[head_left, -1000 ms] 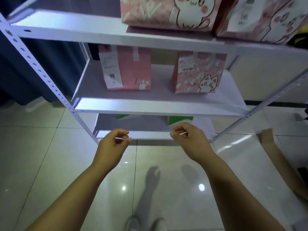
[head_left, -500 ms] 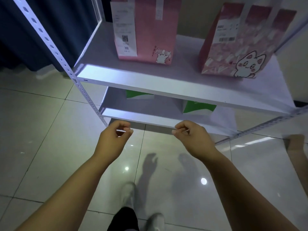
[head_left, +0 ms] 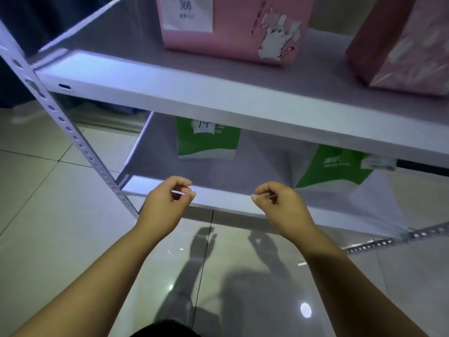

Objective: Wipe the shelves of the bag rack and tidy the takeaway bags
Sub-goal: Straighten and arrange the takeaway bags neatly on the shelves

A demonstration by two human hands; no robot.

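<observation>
The bag rack (head_left: 218, 110) is standing right in front of the person, its shelves running with their long axis left to right across the view and sloping down to the right in the picture. On the lower shelf (head_left: 218, 200) a green-and-white bag (head_left: 206, 139) is standing upright at the back left with its printed face toward the person, while a second green bag (head_left: 332, 166) is sitting to the right, turned corner-on, which probably needs squaring up. Above, a pink bag (head_left: 230, 27) is showing its label to the front, likely so orders can be read, and another pink bag (head_left: 401, 45) is standing well apart at the right. The left hand (head_left: 165, 203) and right hand (head_left: 281, 205) are hovering just before the lower shelf's front lip, fingers curled; the left is pinching a thin pale sliver (head_left: 181, 192) and the right a second sliver (head_left: 271, 197), too small to identify. A perforated post (head_left: 80, 147) is carrying the shelves over the tiled floor (head_left: 48, 215).
</observation>
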